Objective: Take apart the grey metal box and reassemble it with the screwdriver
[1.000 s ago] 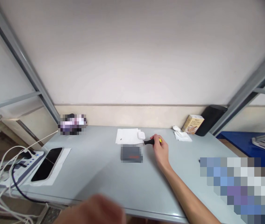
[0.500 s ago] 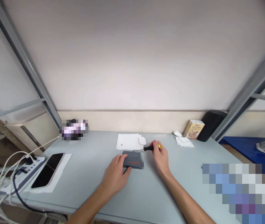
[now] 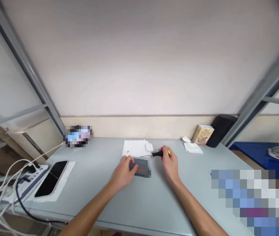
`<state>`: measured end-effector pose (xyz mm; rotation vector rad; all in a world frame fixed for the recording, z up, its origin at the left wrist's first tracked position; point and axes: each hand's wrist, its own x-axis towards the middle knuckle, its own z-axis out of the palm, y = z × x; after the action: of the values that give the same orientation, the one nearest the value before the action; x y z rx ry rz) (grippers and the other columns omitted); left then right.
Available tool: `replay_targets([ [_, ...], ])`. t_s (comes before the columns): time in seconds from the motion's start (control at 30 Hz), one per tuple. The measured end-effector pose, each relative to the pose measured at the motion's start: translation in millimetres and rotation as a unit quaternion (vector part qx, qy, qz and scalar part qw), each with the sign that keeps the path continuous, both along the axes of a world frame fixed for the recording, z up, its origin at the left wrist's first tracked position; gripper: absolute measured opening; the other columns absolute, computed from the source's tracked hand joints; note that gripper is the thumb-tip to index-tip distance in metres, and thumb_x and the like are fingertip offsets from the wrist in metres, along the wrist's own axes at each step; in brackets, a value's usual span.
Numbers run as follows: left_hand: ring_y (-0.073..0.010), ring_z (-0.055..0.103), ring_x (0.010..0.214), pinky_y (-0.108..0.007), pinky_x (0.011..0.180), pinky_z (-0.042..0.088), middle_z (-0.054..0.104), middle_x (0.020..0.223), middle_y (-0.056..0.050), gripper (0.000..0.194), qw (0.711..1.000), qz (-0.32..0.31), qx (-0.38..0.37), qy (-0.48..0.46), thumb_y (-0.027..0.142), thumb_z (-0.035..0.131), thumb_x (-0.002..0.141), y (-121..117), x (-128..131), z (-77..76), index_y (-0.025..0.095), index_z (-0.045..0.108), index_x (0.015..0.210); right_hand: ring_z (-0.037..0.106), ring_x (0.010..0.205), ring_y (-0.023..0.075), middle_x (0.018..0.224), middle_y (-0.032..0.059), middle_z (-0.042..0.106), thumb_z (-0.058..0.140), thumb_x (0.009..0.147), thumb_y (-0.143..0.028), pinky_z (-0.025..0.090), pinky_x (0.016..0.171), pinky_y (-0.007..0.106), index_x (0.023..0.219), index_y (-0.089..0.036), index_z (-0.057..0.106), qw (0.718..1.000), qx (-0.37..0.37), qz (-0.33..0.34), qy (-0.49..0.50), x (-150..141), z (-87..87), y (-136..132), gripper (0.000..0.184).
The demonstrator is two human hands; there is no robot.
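A dark grey flat box-shaped device (image 3: 143, 166) with a reddish marking and a row of small slots lies on the grey table (image 3: 119, 209). My left hand (image 3: 126, 170) grips its left end, thumb on top. My right hand (image 3: 170, 162) is closed around the black and yellow handle of a screwdriver (image 3: 157, 153). Its thin shaft points left, just beyond the device's far edge; I cannot tell whether the tip touches it. Behind the device lies a white paper sheet (image 3: 134, 147) with tiny dark specks on it, and a white rounded case (image 3: 149, 147) at its right side.
At the left, a phone (image 3: 52, 178) lies on white paper near a power strip (image 3: 28, 183) with tangled cables (image 3: 0, 209). At the back right are crumpled tissues (image 3: 192, 147), a yellow carton (image 3: 203, 135) and a black cylinder (image 3: 221, 131). Blurred-out items lie far left and front right.
My left thumb has moved from the device's near edge up onto its top. The screwdriver's shaft now shows more clearly beyond the device, and my right hand has shifted slightly.
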<state>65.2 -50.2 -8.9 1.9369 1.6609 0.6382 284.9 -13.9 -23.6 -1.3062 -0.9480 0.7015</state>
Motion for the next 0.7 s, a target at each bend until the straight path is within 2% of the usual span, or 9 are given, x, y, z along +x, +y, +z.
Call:
replay_targets([
  [0.07, -0.015, 0.053, 0.072, -0.027, 0.065, 0.042, 0.059, 0.105, -0.002, 0.012, 0.999, -0.025, -0.014, -0.041, 0.034, 0.056, 0.097, 4.4, -6.6, -1.9, 0.024, 0.056, 0.102, 0.051, 0.066, 0.0192, 0.064, -0.0009, 0.056, 0.054, 0.091, -0.07, 0.039, 0.066, 0.031, 0.076, -0.021, 0.065, 1.0, 0.004, -0.003, -0.001, 0.4, 0.2, 0.1, 0.052],
  [0.17, -0.0177, 0.056, 0.083, -0.029, 0.075, 0.046, 0.06, 0.109, -0.004, 0.013, 0.991, -0.095, -0.036, -0.084, 0.031, 0.059, 0.094, 13.4, -15.8, -1.6, 0.023, 0.06, 0.106, 0.05, 0.065, 0.019, 0.061, -0.0012, 0.055, 0.054, 0.089, -0.072, 0.039, 0.065, 0.031, 0.076, -0.021, 0.066, 1.0, 0.004, -0.005, -0.002, 0.6, 1.2, -0.1, 0.055],
  [0.3, -0.0202, 0.058, 0.095, -0.032, 0.087, 0.048, 0.062, 0.113, -0.005, 0.016, 0.975, -0.197, -0.036, -0.095, 0.027, 0.059, 0.095, 26.6, -23.1, 2.5, 0.024, 0.064, 0.11, 0.05, 0.065, 0.0188, 0.061, -0.0011, 0.054, 0.054, 0.089, -0.073, 0.038, 0.065, 0.031, 0.075, -0.02, 0.066, 1.0, 0.003, -0.005, -0.001, 0.4, 2.1, -0.4, 0.056],
  [0.37, -0.0203, 0.059, 0.098, -0.032, 0.089, 0.047, 0.063, 0.114, -0.005, 0.016, 0.969, -0.229, -0.027, -0.087, 0.026, 0.057, 0.097, 31.5, -24.7, 2.4, 0.025, 0.065, 0.111, 0.049, 0.065, 0.0187, 0.062, -0.0011, 0.055, 0.054, 0.089, -0.073, 0.038, 0.065, 0.031, 0.075, -0.021, 0.066, 1.0, 0.003, -0.006, -0.003, 0.2, 2.1, -0.4, 0.056],
  [0.53, -0.0196, 0.061, 0.096, -0.031, 0.086, 0.048, 0.064, 0.113, -0.005, 0.016, 0.969, -0.23, 0.022, -0.093, 0.028, 0.055, 0.1, 32.9, -25.2, -5.6, 0.025, 0.066, 0.11, 0.048, 0.065, 0.018, 0.065, -0.0015, 0.055, 0.053, 0.091, -0.069, 0.037, 0.065, 0.031, 0.076, -0.021, 0.065, 1.0, -0.007, -0.004, -0.003, -0.4, 1.8, -0.7, 0.052],
  [0.7, -0.018, 0.063, 0.091, -0.03, 0.082, 0.049, 0.064, 0.113, -0.005, 0.021, 0.971, -0.218, 0.05, -0.082, 0.03, 0.05, 0.103, 25.9, -25.2, -9.2, 0.025, 0.068, 0.114, 0.049, 0.062, 0.0186, 0.059, -0.0021, 0.052, 0.052, 0.091, -0.072, 0.038, 0.063, 0.031, 0.075, -0.021, 0.065, 1.0, 0.012, -0.002, -0.02, -0.3, 0.6, -1.1, 0.055],
])
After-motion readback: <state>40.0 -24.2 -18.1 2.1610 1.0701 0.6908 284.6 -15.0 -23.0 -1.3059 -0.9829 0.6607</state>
